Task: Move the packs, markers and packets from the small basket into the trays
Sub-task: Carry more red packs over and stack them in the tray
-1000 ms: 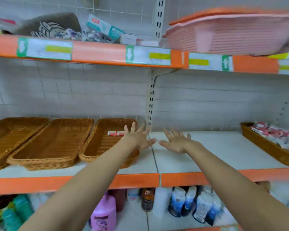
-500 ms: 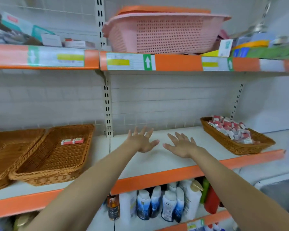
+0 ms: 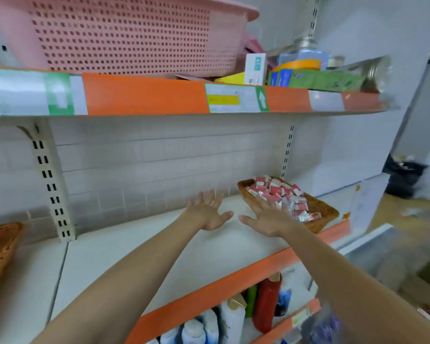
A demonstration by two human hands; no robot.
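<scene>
With both hands empty, fingers spread wide: left hand (image 3: 207, 214) over bare shelf (image 3: 124, 254), right hand (image 3: 268, 217) just at small basket (image 3: 325, 212). Prob. reach step for next pickup. Next: dip R into red/white packets (image 3: 278, 192), pinch some, carry to tray (image 3: 0, 244) far left.

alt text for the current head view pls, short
Two bare hands, left hand and right hand, reach open and empty toward a small wicker basket heaped with red-and-white packets on a white shelf. A pink plastic basket sits on the shelf above.
</scene>
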